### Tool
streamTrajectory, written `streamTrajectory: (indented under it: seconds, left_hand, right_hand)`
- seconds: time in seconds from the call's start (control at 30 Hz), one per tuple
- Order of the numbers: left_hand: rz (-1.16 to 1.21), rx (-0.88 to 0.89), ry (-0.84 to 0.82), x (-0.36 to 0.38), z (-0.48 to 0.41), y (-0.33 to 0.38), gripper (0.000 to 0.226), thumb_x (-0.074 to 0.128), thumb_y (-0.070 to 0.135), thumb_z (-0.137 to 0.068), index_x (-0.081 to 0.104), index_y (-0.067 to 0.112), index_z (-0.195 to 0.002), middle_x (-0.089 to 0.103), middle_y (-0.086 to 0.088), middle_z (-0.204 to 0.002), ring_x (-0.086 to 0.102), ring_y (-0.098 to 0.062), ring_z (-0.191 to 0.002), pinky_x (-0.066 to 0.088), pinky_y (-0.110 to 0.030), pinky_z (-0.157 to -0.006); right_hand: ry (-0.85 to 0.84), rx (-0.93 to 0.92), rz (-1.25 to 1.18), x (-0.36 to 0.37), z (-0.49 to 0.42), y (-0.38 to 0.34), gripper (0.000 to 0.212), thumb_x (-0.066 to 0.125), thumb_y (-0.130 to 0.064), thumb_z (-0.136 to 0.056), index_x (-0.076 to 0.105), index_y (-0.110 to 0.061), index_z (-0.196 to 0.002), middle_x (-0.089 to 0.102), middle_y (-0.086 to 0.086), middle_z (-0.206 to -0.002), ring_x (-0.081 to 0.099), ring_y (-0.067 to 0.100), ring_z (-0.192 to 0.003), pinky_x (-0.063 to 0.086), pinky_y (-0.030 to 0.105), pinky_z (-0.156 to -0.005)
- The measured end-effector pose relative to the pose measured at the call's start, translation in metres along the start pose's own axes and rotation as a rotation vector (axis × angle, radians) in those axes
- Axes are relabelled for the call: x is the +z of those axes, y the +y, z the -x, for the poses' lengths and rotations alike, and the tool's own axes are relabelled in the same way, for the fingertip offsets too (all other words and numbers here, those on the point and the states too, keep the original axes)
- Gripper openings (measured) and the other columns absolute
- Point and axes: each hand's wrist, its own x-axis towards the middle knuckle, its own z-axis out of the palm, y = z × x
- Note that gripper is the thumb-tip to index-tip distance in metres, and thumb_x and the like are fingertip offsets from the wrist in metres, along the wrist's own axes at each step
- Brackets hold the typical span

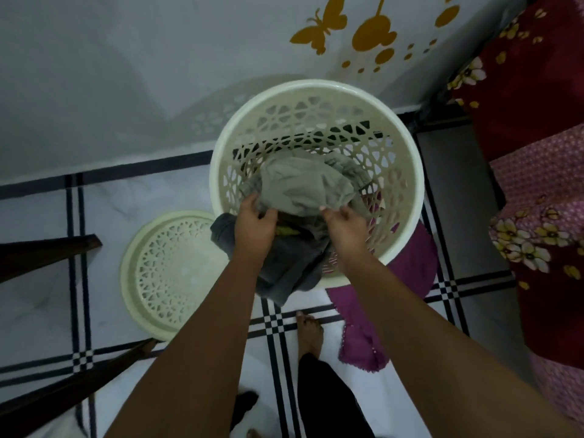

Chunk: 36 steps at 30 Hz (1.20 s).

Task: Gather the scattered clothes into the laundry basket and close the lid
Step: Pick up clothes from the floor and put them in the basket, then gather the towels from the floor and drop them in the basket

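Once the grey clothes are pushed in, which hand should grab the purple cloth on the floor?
Probably the right hand: the purple cloth lies on the tiled floor on that side of the cream plastic laundry basket. The left hand sits nearer the cream perforated lid.

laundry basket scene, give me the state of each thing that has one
laundry basket: upright, open, lid off
lid: flat on the floor left of the basket
grey-green garment: bunched, inside the basket
dark grey garment: draped over the near rim
purple cloth: on the floor
left hand: gripping the clothes
right hand: gripping the clothes
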Motion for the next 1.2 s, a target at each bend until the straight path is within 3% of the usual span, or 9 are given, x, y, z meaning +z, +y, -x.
streamTrajectory:
  seconds: [0.3, 0.43, 0.57, 0.7, 0.8, 0.9, 0.97, 1.03, 1.2]
  left_hand:
    - [0.053, 0.04, -0.005, -0.082, 0.13, -0.054, 0.052, 0.053, 0.018, -0.092, 0.037, 0.012, -0.141, 0.042, -0.007, -0.146, 0.041, -0.022, -0.133, 0.036, -0.033, -0.109]
    - [0.016, 0.039, -0.049, -0.1, 0.18, -0.089, 0.051, 0.053, 0.022, -0.092, 0.038, 0.013, -0.14, 0.042, -0.008, -0.147, 0.04, -0.023, -0.134, 0.033, -0.027, -0.105]
    - [-0.038, 0.007, -0.136, -0.097, 0.212, -0.132, 0.054, 0.051, 0.024, -0.094, 0.033, 0.013, -0.143, 0.038, -0.007, -0.149, 0.042, -0.016, -0.129, 0.032, -0.018, -0.093]
    - [-0.107, -0.034, -0.228, -0.063, 0.214, -0.167, 0.053, 0.051, 0.025, -0.094, 0.034, 0.014, -0.143, 0.037, -0.007, -0.149, 0.04, -0.022, -0.134, 0.032, -0.027, -0.106]
    - [-0.182, -0.058, -0.272, -0.023, 0.197, -0.193, 0.052, 0.052, 0.028, -0.093, 0.037, 0.015, -0.141, 0.042, -0.009, -0.145, 0.045, -0.025, -0.129, 0.036, -0.032, -0.108]
    - [-0.236, -0.08, -0.311, 0.023, 0.163, -0.221, 0.05, 0.051, 0.029, -0.094, 0.037, 0.017, -0.141, 0.04, -0.008, -0.146, 0.04, -0.023, -0.133, 0.034, -0.033, -0.108]
    - [-0.256, -0.08, -0.33, 0.06, 0.132, -0.245, 0.05, 0.051, 0.028, -0.094, 0.038, 0.016, -0.141, 0.038, -0.007, -0.148, 0.039, -0.022, -0.134, 0.033, -0.032, -0.108]
    - [-0.274, -0.075, -0.335, 0.092, 0.1, -0.265, 0.05, 0.052, 0.028, -0.093, 0.039, 0.015, -0.14, 0.039, -0.008, -0.147, 0.04, -0.024, -0.133, 0.035, -0.036, -0.11]
    - [-0.308, -0.034, -0.322, 0.178, 0.022, -0.333, 0.048, 0.052, 0.026, -0.093, 0.043, 0.012, -0.137, 0.044, -0.008, -0.144, 0.043, -0.023, -0.132, 0.032, -0.031, -0.11]
  right_hand:
    - [-0.023, -0.209, 0.104, 0.002, 0.123, 0.06, 0.052, 0.062, -0.017, -0.09, 0.045, -0.001, -0.137, 0.059, 0.009, -0.124, 0.055, 0.024, -0.117, 0.043, 0.027, -0.092]
    - [-0.008, -0.191, 0.116, -0.01, 0.168, 0.108, 0.046, 0.062, -0.018, -0.088, 0.055, -0.001, -0.13, 0.062, 0.016, -0.126, 0.055, 0.022, -0.108, 0.044, 0.034, -0.096]
    - [-0.012, -0.118, 0.089, -0.033, 0.192, 0.155, 0.059, 0.061, -0.017, -0.091, 0.038, -0.001, -0.143, 0.044, 0.012, -0.147, 0.043, 0.024, -0.134, 0.033, 0.027, -0.108]
    - [0.019, -0.072, 0.119, -0.058, 0.17, 0.198, 0.061, 0.06, -0.019, -0.091, 0.035, -0.002, -0.144, 0.04, 0.012, -0.15, 0.04, 0.025, -0.137, 0.031, 0.028, -0.11]
    - [0.072, -0.015, 0.171, -0.08, 0.128, 0.224, 0.054, 0.062, -0.02, -0.091, 0.045, 0.002, -0.137, 0.054, 0.009, -0.129, 0.049, 0.022, -0.121, 0.037, 0.027, -0.102]
    - [0.144, 0.022, 0.199, -0.098, 0.066, 0.255, 0.012, 0.066, -0.021, -0.087, 0.06, -0.011, -0.088, 0.052, 0.0, -0.083, 0.05, 0.018, -0.082, 0.041, 0.026, -0.075]
    - [0.198, 0.046, 0.24, -0.109, 0.016, 0.279, 0.025, 0.069, -0.029, -0.083, 0.057, -0.007, -0.086, 0.059, 0.007, -0.086, 0.057, 0.024, -0.082, 0.04, 0.026, -0.071]
    - [0.265, 0.066, 0.285, -0.118, -0.034, 0.3, 0.054, 0.072, -0.035, -0.081, 0.056, 0.001, -0.118, 0.063, 0.015, -0.117, 0.06, 0.03, -0.109, 0.042, 0.026, -0.084]
    - [0.38, 0.256, 0.444, -0.144, -0.146, 0.358, 0.113, 0.068, -0.057, -0.075, 0.002, -0.006, -0.151, 0.01, 0.024, -0.156, 0.011, 0.041, -0.146, 0.015, 0.051, -0.119]
